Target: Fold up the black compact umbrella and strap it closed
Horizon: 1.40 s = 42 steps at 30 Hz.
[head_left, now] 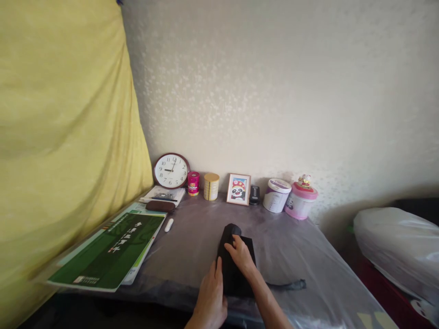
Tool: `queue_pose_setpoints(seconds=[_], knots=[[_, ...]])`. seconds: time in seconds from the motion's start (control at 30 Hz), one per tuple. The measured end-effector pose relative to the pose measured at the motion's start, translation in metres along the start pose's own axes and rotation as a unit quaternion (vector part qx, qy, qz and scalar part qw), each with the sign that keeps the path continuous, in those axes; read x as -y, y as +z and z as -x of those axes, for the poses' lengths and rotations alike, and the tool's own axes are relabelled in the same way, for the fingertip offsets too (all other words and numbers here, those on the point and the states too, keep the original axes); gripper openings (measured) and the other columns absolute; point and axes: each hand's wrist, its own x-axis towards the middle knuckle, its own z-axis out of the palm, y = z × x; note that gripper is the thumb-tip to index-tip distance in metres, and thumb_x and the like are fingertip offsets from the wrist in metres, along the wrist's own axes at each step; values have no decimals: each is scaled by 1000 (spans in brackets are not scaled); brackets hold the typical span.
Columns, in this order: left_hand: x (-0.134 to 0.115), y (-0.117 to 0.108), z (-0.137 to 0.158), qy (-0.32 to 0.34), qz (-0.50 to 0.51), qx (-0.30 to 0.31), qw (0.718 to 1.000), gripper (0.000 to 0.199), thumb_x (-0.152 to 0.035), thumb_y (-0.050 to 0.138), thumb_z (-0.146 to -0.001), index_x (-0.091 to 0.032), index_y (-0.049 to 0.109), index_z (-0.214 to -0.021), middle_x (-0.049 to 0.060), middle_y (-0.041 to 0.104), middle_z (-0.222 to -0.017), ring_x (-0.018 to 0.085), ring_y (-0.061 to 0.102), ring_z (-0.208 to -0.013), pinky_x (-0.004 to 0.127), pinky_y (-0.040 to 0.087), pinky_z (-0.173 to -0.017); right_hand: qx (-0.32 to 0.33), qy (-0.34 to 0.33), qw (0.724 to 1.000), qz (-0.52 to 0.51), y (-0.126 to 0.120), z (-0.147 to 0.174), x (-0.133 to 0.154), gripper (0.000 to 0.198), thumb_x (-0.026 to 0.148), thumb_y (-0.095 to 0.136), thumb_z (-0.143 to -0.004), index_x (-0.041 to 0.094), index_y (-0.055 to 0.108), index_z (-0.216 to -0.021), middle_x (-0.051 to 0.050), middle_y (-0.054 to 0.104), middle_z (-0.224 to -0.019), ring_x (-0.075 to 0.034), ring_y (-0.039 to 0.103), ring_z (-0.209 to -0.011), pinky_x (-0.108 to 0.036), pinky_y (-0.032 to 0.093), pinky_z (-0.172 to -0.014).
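Note:
On the table in front of me lies a folded black cloth item, its upper left part bunched into a rounded roll. A thin dark strap trails from it to the right. My right hand reaches over the top with fingers bent, thumb and fingertips closed on the rolled part. At the near left edge, my left hand holds the side of the cloth, its fingers pointing forward and close together. Part of its grip is hidden. What kind of cloth article it is, I cannot tell.
Left stand a green book, a brown case and a small white object. Along the wall are a clock, a pink can, a yellow-lidded can, a framed panda picture and two tubs. A yellow curtain hangs left.

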Motion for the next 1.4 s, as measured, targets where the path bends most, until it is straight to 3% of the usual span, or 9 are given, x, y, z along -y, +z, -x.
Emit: queue_pose_setpoints(seconds=[0.1, 0.27, 0.43, 0.6, 0.73, 0.9, 1.0, 1.1, 1.4], knots=[[0, -3, 0, 0, -18, 12, 1000, 82, -1, 41, -65, -3, 9, -140, 14, 18, -145, 22, 28, -131, 32, 25, -107, 30, 19, 999, -6, 1, 0, 7, 41, 23, 54, -77, 6, 50, -113, -11, 64, -86, -19, 62, -85, -28, 47, -75], [-2, -7, 0, -14, -39, 29, 999, 81, -2, 39, -65, -1, 10, -140, 13, 15, -146, 22, 24, -132, 32, 22, -108, 132, 35, 984, -110, 5, 1, 12, 25, 27, 43, -81, 11, 50, -100, -4, 64, -74, -10, 56, -49, -20, 43, -44], [3, -7, 4, -4, -27, -18, 999, 86, -7, 40, -66, -1, -3, -140, 15, 21, -144, 21, 32, -127, 32, 25, -104, 160, -13, 983, -90, 8, 1, 11, 20, 27, 38, -83, 14, 52, -79, -3, 66, -72, -7, 55, -46, -16, 40, -46], [9, -2, 6, 32, -14, -59, 998, 88, -14, 47, -66, -14, 6, -143, 13, 39, -134, 24, 42, -116, 37, 30, -98, 149, -58, 986, -47, 4, 4, 18, 20, 26, 39, -84, 15, 54, -76, -2, 67, -71, -8, 59, -55, -17, 41, -54], [9, 8, 6, 9, -32, -83, 996, 77, -11, 48, -67, -9, 23, -140, 16, 45, -127, 25, 46, -109, 37, 33, -96, 160, -77, 982, -65, 0, 15, 22, 23, 29, 38, -87, 17, 55, -79, 0, 67, -74, -9, 58, -55, -20, 42, -60], [10, 20, 3, -2, -40, -99, 994, 69, -7, 46, -69, -4, 30, -136, 16, 46, -126, 24, 48, -108, 36, 34, -95, 62, -256, 964, 32, -5, 28, 14, 26, 31, 39, -90, 21, 64, -88, -2, 65, -87, -14, 56, -89, -25, 40, -82], [10, 23, 1, -2, -55, -107, 993, 68, -6, 46, -68, -5, 33, -135, 15, 48, -126, 25, 48, -110, 36, 34, -96, 64, -312, 946, 64, -2, 19, 2, 27, 28, 38, -92, 22, 65, -90, 0, 65, -98, -15, 47, -110, -34, 25, -102], [10, 24, 0, -1, -61, -118, 991, 68, -6, 45, -68, -7, 34, -135, 14, 50, -124, 24, 48, -110, 35, 34, -96, 67, -304, 947, 84, 4, -2, -12, 31, 25, 35, -92, 21, 65, -90, -1, 64, -102, -16, 44, -116, -40, 15, -106], [10, 20, 0, -22, -48, -92, 994, 67, -8, 44, -70, -6, 31, -136, 14, 48, -126, 23, 48, -110, 33, 34, -94, 12, -236, 963, 130, 13, -64, -35, 30, 23, 37, -91, 24, 67, -89, -1, 64, -106, -19, 44, -117, -43, 20, -103]])
